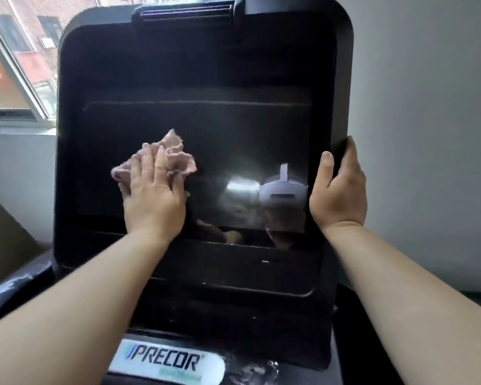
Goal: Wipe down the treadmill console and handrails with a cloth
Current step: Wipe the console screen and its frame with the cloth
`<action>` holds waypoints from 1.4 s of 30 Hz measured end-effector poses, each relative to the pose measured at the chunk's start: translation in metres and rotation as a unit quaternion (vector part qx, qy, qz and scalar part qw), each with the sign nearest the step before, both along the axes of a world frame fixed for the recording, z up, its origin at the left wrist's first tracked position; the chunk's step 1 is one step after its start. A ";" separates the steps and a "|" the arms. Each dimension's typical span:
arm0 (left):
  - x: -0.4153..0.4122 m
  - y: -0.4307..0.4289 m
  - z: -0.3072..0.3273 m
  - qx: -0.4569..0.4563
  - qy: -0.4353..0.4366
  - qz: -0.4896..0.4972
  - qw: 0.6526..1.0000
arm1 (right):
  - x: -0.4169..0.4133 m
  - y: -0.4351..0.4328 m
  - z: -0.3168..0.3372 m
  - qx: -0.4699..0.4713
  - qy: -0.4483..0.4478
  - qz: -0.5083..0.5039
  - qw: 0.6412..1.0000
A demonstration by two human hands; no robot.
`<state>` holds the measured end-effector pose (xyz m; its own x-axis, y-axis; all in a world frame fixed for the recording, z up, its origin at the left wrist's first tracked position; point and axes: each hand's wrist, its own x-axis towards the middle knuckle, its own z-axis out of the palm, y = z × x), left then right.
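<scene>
The treadmill console point(200, 65) is a big black panel with a dark glossy screen point(233, 140) that fills most of the view. My left hand point(153, 193) lies flat on the left half of the screen and presses a crumpled pink cloth point(178, 155) against the glass. The cloth sticks out above and to the right of my fingers. My right hand point(338, 187) grips the console's right edge, thumb on the front, fingers wrapped behind. A black handrail point(14, 290) shows at the lower left.
A white brand label point(167, 361) sits on the lower panel below the console. A window point(17, 65) with buildings outside is at the upper left. A plain pale wall point(428, 107) stands to the right. The screen reflects a headset and ceiling light.
</scene>
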<state>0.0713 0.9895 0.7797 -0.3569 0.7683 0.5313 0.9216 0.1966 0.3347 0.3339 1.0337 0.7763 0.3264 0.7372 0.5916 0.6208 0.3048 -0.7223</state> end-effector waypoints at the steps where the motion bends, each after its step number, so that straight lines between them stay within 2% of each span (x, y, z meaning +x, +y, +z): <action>1: 0.017 0.003 -0.001 0.005 -0.046 0.058 0.997 | 0.001 0.001 -0.001 -0.004 -0.001 0.009 1.000; 2: 0.045 0.004 -0.008 0.008 -0.045 0.084 0.995 | 0.002 0.002 -0.002 -0.009 0.000 0.020 1.000; 3: 0.075 0.001 -0.017 0.015 -0.021 0.058 0.998 | 0.003 0.003 -0.002 -0.014 0.001 0.033 0.999; 5: 0.125 -0.017 -0.038 0.044 0.072 -0.101 0.991 | 0.007 0.004 -0.003 -0.021 0.000 0.057 0.998; 8: 0.109 -0.040 -0.056 0.036 0.259 -0.314 0.913 | 0.012 0.004 -0.003 -0.034 -0.010 0.074 0.997; 9: 0.085 -0.040 -0.053 0.034 0.306 -0.340 0.888 | 0.014 0.004 -0.003 -0.040 -0.010 0.078 0.996; 10: 0.061 -0.039 -0.050 0.025 0.330 -0.342 0.880 | 0.015 0.003 -0.003 -0.046 -0.009 0.083 0.995; 11: 0.038 -0.037 -0.044 0.015 0.324 -0.319 0.890 | 0.014 0.002 -0.003 -0.052 -0.008 0.088 0.995; 12: 0.019 -0.034 -0.039 0.004 0.287 -0.277 0.917 | 0.013 0.000 -0.003 -0.058 -0.004 0.093 0.994; 14: 0.010 -0.033 -0.036 -0.008 0.157 -0.168 0.973 | 0.010 -0.005 -0.006 -0.070 0.025 0.101 0.992; 16: 0.045 -0.033 -0.046 0.005 0.062 -0.078 0.995 | 0.009 -0.008 -0.009 -0.074 0.058 0.120 0.988; 17: 0.071 -0.035 -0.052 0.015 0.049 -0.076 0.996 | 0.009 -0.010 -0.011 -0.072 0.070 0.131 0.986; 19: 0.117 -0.043 -0.065 0.031 0.089 -0.170 0.981 | 0.013 -0.016 -0.020 -0.073 0.092 0.154 0.981; 21: 0.136 -0.054 -0.079 0.023 0.172 -0.279 0.945 | 0.016 -0.027 -0.034 -0.083 0.135 0.186 0.970; 25: 0.082 -0.055 -0.079 0.005 0.343 -0.399 0.850 | 0.019 -0.049 -0.063 -0.138 0.221 0.239 0.935; 27: 0.041 -0.054 -0.070 -0.015 0.389 -0.415 0.822 | 0.021 -0.053 -0.066 -0.155 0.242 0.253 0.924; 28: 0.025 -0.054 -0.066 -0.020 0.394 -0.405 0.825 | 0.021 -0.054 -0.065 -0.160 0.249 0.258 0.920; 30: 0.014 -0.053 -0.065 -0.023 0.368 -0.369 0.853 | 0.019 -0.055 -0.065 -0.160 0.259 0.260 0.916; 32: 0.038 -0.053 -0.068 -0.020 0.308 -0.324 0.894 | 0.017 -0.056 -0.068 -0.142 0.259 0.246 0.923; 34: 0.081 -0.050 -0.070 0.000 0.273 -0.312 0.910 | 0.014 -0.055 -0.069 -0.125 0.254 0.229 0.931; 35: 0.101 -0.048 -0.070 0.007 0.274 -0.328 0.904 | 0.014 -0.054 -0.069 -0.118 0.271 0.230 0.927; 38: 0.118 -0.041 -0.066 0.027 0.302 -0.387 0.871 | 0.015 -0.054 -0.071 -0.130 0.357 0.271 0.884; 42: 0.055 -0.040 -0.066 0.003 0.369 -0.429 0.824 | 0.014 -0.073 -0.082 -0.143 0.329 0.185 0.915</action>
